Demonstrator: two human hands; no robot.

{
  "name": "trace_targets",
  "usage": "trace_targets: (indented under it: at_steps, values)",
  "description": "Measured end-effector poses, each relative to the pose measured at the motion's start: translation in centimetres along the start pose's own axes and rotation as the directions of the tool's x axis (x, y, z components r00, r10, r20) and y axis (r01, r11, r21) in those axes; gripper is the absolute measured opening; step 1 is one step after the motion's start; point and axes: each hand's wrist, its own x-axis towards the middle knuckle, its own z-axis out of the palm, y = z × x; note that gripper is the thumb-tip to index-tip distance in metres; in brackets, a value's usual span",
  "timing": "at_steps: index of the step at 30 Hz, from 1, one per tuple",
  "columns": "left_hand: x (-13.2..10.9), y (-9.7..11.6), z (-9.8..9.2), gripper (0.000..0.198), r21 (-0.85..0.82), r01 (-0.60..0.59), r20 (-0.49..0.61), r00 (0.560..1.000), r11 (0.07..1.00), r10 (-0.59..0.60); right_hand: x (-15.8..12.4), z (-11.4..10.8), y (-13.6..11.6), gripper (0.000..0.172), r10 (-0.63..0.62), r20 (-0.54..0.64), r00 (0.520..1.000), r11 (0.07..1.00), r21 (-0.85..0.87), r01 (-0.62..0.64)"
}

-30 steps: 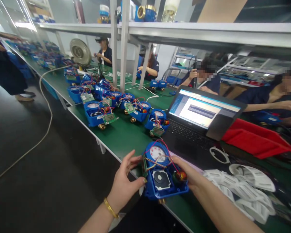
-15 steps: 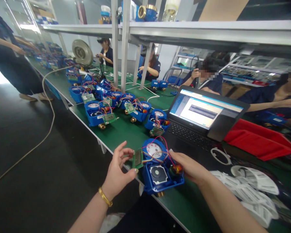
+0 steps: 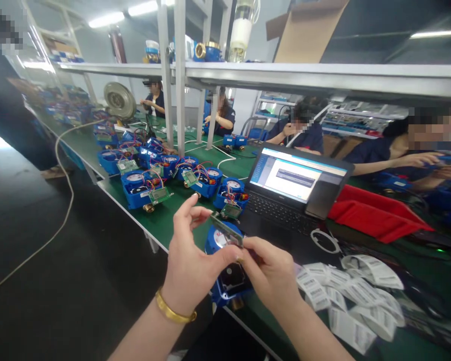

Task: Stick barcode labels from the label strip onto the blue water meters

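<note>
Pinching a circuit board (image 3: 227, 230), the fingers of left hand (image 3: 191, 263) and right hand (image 3: 272, 268) hold it over the blue meter (image 3: 222, 292), which lies uncovered, the board outside.

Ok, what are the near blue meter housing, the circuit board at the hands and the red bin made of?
Blue meter housing: likely moulded plastic, semi-gloss; even colour.
Circuit board: probably fibreglass laminate; thin, flat, greenish, but seen nearly edge-on.
Red bin: looks like plastic, uniform red; coated metal can't be excluded.
</note>
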Motion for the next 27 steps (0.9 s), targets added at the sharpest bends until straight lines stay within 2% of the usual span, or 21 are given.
trace_targets:
  at_steps: [2,4,7,9,11,23,27]
  values:
    - [0.1,0.2,0.8,0.087,-0.064,0.004,0.036,0.999,0.998,-0.001,0.2,-0.3,0.5,0.024,0.236,0.015,0.972,0.955,0.180,-0.235]
    - [0.1,0.1,1.3,0.079,-0.138,0.058,0.099,0.994,0.989,-0.044,0.5,-0.7,0.9,0.035,0.431,0.098,0.897,0.824,0.362,-0.436]
    - [-0.2,-0.2,1.7,0.065,-0.174,0.150,0.155,0.980,0.973,-0.123,1.3,-1.1,0.9,0.048,0.565,0.210,0.798,0.657,0.471,-0.589]
    - [-0.3,-0.4,1.8,0.061,-0.162,0.158,0.146,0.980,0.974,-0.135,1.7,-1.2,0.8,0.054,0.594,0.232,0.770,0.618,0.480,-0.622]
    - [-0.4,-0.6,1.7,0.059,-0.143,0.148,0.131,0.983,0.979,-0.130,1.9,-1.2,0.7,0.057,0.599,0.242,0.764,0.615,0.472,-0.632]
    - [-0.6,-0.6,1.6,0.056,-0.120,0.144,0.141,0.982,0.982,-0.126,1.7,-1.0,0.8,0.049,0.582,0.248,0.774,0.596,0.517,-0.614]
    - [-0.6,-0.5,1.4,0.056,-0.106,0.136,0.147,0.982,0.985,-0.119,1.6,-1.0,1.0,0.048,0.559,0.236,0.795,0.630,0.503,-0.592]
